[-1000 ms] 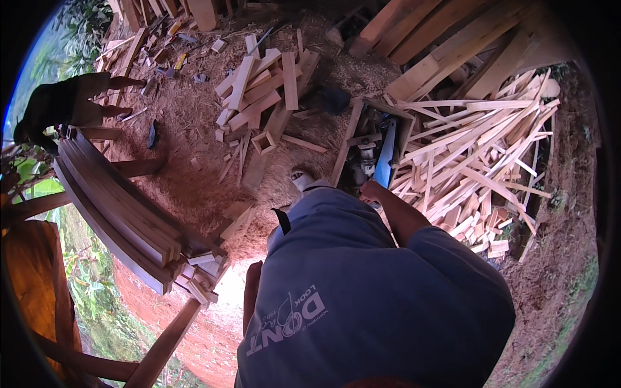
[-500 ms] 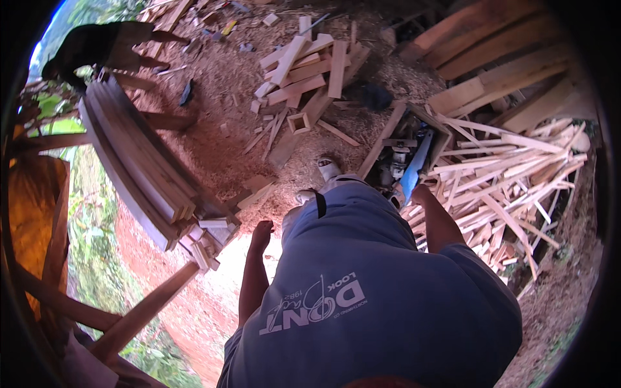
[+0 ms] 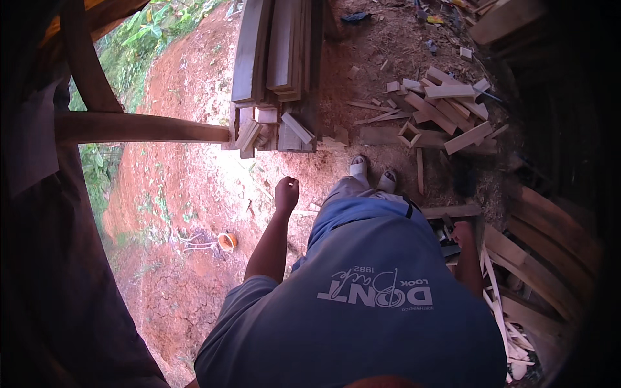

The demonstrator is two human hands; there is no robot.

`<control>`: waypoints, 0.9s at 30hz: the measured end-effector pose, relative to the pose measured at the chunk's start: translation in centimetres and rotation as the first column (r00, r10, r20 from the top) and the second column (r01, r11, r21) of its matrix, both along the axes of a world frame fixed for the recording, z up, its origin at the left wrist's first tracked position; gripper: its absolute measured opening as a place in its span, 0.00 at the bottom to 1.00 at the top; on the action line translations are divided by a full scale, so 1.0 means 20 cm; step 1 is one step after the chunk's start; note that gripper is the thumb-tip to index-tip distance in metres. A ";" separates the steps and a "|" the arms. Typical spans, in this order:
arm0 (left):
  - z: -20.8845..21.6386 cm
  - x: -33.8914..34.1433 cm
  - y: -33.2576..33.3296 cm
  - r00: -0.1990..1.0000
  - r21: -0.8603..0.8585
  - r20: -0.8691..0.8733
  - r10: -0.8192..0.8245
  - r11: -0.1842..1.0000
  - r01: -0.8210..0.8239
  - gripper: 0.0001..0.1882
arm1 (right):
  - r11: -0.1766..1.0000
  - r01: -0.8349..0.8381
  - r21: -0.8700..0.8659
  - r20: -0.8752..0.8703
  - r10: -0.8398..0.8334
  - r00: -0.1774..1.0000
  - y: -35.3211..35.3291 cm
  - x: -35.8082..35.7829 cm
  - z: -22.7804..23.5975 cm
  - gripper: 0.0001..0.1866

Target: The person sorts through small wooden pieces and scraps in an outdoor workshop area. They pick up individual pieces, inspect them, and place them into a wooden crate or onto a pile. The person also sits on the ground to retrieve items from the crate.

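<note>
My left hand (image 3: 286, 193) hangs out over the sunlit ground, its fingers curled into a loose fist. A small bright spot shows between the curled fingers, and nothing can be made out in the grip. My right hand (image 3: 461, 234) is at my right side, above an open wooden box (image 3: 453, 211) whose dark contents lie partly hidden under it. Its fingers are in shade and do not show clearly. In front of my left hand stands a stack of long planks (image 3: 284, 52), with short wood offcuts (image 3: 297, 127) at its near end.
A heap of wood blocks (image 3: 449, 107) lies ahead on the right, with a square wooden frame (image 3: 409, 134) beside it. Wide boards (image 3: 550, 226) and thin strips (image 3: 517, 343) are at far right. A wooden beam (image 3: 149, 127) crosses the left. An orange container (image 3: 227, 242) sits on the ground.
My view has swung left: the plank stack now stands straight ahead and the wood heap has shifted right. The strips and the box have slid toward the lower right. The other person has left the view.
</note>
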State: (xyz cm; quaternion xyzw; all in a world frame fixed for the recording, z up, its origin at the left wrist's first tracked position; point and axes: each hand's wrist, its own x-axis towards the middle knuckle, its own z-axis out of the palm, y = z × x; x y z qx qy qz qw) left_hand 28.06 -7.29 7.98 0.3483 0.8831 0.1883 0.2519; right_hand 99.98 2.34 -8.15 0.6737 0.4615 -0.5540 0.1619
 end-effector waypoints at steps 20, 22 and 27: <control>0.19 -1.01 0.41 0.851 0.106 -0.516 -0.094 0.979 0.172 0.34 | 0.934 0.343 0.102 -0.117 -0.331 0.936 0.20 -0.55 0.53 0.12; 0.11 -1.06 0.39 0.857 0.010 -0.495 -0.143 0.985 0.170 0.37 | 0.926 0.359 0.116 -0.223 -0.328 0.918 0.22 -0.52 0.57 0.12; 0.15 -1.03 0.57 0.802 0.113 -0.572 -0.172 0.952 0.286 0.30 | 0.969 -0.081 0.232 -0.142 0.116 0.983 0.07 -0.64 0.64 0.17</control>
